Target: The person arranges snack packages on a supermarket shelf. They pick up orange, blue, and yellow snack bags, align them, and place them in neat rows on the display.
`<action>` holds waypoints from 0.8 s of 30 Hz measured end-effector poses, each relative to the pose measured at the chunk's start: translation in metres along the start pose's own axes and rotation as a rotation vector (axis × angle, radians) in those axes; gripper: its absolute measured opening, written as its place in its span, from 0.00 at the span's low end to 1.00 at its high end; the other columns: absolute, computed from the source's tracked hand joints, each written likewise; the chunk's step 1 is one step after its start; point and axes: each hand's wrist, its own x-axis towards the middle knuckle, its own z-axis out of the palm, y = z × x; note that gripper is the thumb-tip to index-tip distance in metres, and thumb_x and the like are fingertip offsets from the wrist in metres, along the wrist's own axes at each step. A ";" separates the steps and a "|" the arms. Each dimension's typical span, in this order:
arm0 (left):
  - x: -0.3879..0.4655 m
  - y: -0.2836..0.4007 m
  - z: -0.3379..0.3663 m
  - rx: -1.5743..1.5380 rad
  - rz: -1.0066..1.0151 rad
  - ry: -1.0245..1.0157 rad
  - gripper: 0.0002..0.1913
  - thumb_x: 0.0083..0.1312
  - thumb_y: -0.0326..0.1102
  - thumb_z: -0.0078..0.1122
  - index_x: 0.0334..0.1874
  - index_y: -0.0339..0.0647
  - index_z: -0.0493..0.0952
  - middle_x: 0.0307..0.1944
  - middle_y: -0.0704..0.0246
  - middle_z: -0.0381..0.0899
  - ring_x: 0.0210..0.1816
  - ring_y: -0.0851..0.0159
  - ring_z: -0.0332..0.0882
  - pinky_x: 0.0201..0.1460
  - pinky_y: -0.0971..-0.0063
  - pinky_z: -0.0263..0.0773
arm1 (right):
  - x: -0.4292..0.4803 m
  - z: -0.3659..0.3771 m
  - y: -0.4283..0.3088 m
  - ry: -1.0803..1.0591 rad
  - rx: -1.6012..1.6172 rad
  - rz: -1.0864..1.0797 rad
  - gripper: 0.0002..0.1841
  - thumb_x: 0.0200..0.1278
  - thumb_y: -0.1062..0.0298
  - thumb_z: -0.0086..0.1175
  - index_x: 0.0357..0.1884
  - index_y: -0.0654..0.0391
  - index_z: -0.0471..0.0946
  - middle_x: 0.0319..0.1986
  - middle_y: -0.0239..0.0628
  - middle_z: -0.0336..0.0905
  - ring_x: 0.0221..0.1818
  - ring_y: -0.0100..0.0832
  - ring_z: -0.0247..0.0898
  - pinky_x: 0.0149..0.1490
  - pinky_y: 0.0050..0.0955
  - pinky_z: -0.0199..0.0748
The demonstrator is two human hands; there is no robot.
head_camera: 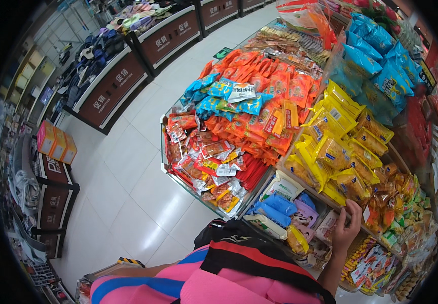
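Note:
My right hand (pixel 346 226), at the lower right, has its fingertips at the edge of the shelf divider, by the lowest yellow snack packets (pixel 335 193). Whether it touches or grips a packet I cannot tell. Below and left of it lies a compartment with blue packets (pixel 278 209), purple packets (pixel 304 214) and a yellow-wrapped packet (pixel 297 239). Orange snack packets (pixel 280 81) are heaped further up, topped by blue packets (pixel 219 100) and a white one (pixel 243 92). My left hand is out of view; only part of that arm shows at the bottom left.
Red and silver snack packets (pixel 207 163) fill a clear-walled bin at the centre. Large blue bags (pixel 392 76) stand at the upper right. Brown promotion bins (pixel 112 91) holding caps line the upper left. Orange boxes (pixel 56 142) stand on a left display. Tiled floor (pixel 131 182) lies between.

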 end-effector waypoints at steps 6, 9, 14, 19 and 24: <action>-0.002 0.017 0.004 -0.086 0.088 0.024 0.17 0.66 0.43 0.50 0.34 0.36 0.82 0.28 0.60 0.83 0.30 0.61 0.82 0.37 0.64 0.77 | -0.007 0.000 -0.001 -0.016 0.068 0.033 0.09 0.67 0.77 0.50 0.48 0.64 0.75 0.47 0.44 0.75 0.45 0.36 0.75 0.48 0.29 0.74; -0.001 0.020 0.002 -0.097 0.106 0.029 0.16 0.67 0.43 0.50 0.36 0.36 0.81 0.28 0.61 0.83 0.30 0.62 0.82 0.36 0.65 0.77 | -0.016 0.001 -0.005 -0.125 0.129 0.071 0.10 0.66 0.78 0.50 0.48 0.64 0.76 0.47 0.43 0.75 0.45 0.35 0.75 0.47 0.29 0.74; -0.004 0.031 -0.010 -0.032 0.109 -0.006 0.16 0.68 0.42 0.51 0.38 0.35 0.81 0.28 0.62 0.83 0.28 0.64 0.82 0.34 0.65 0.77 | -0.017 0.000 -0.007 -0.151 0.061 0.132 0.11 0.65 0.78 0.53 0.48 0.63 0.76 0.46 0.43 0.75 0.45 0.35 0.75 0.46 0.26 0.75; -0.033 0.108 -0.052 0.295 0.129 -0.173 0.15 0.69 0.41 0.51 0.40 0.34 0.80 0.27 0.64 0.83 0.27 0.66 0.81 0.32 0.66 0.77 | 0.002 -0.006 0.001 -0.075 0.101 0.132 0.11 0.65 0.78 0.51 0.49 0.64 0.76 0.44 0.41 0.75 0.44 0.33 0.76 0.47 0.25 0.74; -0.100 0.281 -0.080 0.334 0.838 0.017 0.12 0.71 0.36 0.50 0.41 0.32 0.77 0.28 0.64 0.81 0.26 0.69 0.78 0.31 0.76 0.73 | 0.036 -0.004 0.003 -0.011 0.095 0.074 0.12 0.65 0.77 0.51 0.50 0.63 0.75 0.48 0.45 0.76 0.49 0.39 0.76 0.52 0.32 0.73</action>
